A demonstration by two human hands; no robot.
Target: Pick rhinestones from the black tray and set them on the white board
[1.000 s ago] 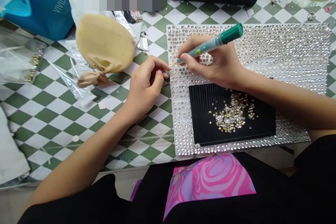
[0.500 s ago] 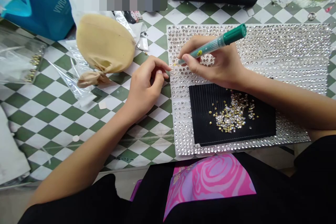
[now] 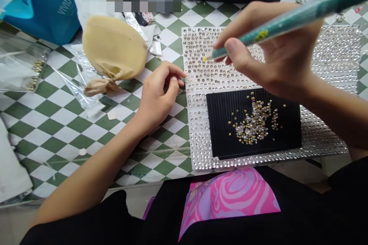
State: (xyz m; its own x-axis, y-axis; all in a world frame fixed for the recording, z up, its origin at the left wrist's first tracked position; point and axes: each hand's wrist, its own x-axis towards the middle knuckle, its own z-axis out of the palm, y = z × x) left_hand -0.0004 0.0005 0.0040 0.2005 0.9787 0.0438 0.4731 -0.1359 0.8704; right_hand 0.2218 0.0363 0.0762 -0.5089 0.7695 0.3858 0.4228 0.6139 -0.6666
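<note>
Right hand [image 3: 276, 51]: fingers grasping green pick-up pen [image 3: 290, 23], gold-backed stone [image 3: 204, 59] at tip, above rhinestone sheet [image 3: 191, 138]; left hand [image 3: 159, 97]: fingers released, empty; placing stone appears in hand, calling for a careful lowering.

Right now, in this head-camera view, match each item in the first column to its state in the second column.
Column 1:
1. right hand
2. left hand
3. loose rhinestones
4. tan fabric pouch

Column 2:
A. knotted at one end
B. scattered on a black ridged mat
C. gripping a green pick-up pen
D. curled, holding nothing, beside a rhinestone sheet

Pairs: 1-C, 2-D, 3-B, 4-A.
</note>
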